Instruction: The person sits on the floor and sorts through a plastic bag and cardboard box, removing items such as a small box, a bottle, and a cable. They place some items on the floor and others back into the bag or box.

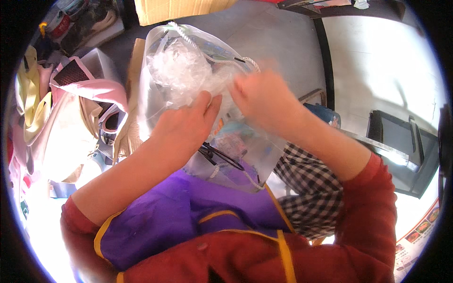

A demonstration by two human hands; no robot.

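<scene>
A translucent plastic bag [148, 106] with white rope handles [191, 40] lies open on my lap, over a purple apron [166, 208] with yellow edging. Crumpled clear plastic film [177, 67] bulges at its far left part. My left hand [189, 122] rests at the near edge of the film, thumb and forefinger close together; whether they pinch the film is unclear. My right hand [260, 95], blurred, is curled at the film's right end, with its fingertips partly hidden. Below my left hand, a black cord [223, 157] lies over the bag's near side.
Pink and cream fabric bags [95, 90] crowd the left side. Cardboard [180, 10] stands at the top. On the right are a black-framed bin or case [396, 141] and a metal bar [382, 146]. Checked cloth [311, 191] covers my leg.
</scene>
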